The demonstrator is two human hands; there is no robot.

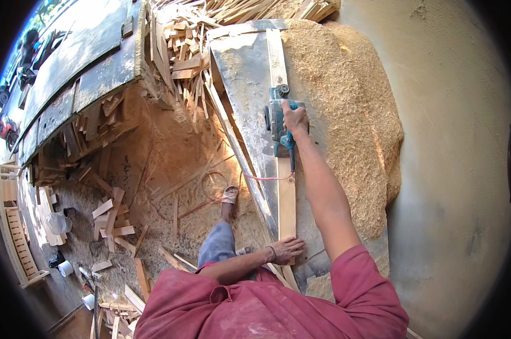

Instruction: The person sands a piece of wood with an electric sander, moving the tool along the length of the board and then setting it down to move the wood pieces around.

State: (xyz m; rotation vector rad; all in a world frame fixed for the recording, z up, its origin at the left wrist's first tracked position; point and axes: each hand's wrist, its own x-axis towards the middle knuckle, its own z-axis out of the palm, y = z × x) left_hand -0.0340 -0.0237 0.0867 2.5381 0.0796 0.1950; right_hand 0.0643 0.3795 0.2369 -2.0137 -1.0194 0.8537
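Note:
My right hand point(295, 118) is closed round the handle of a teal electric planer point(278, 121), which sits on a long pale wooden board point(287, 198). The board lies lengthwise on a grey worktop point(241, 73), reaching past the planer to the far edge. Across the board's near end lies my left hand point(286, 250), its fingers bent over the board's right edge. A thin reddish cord point(261, 178) runs from the planer's rear over the left side of the worktop. The planer's underside is hidden.
Wood shavings point(351, 113) are heaped along the worktop's right side, beside a plastered wall point(453, 113). Offcuts point(187, 62) pile up beyond it. Another bench point(97, 62) stands at far left. Loose wood pieces point(115, 217) and coiled cord point(214, 182) lie on the floor.

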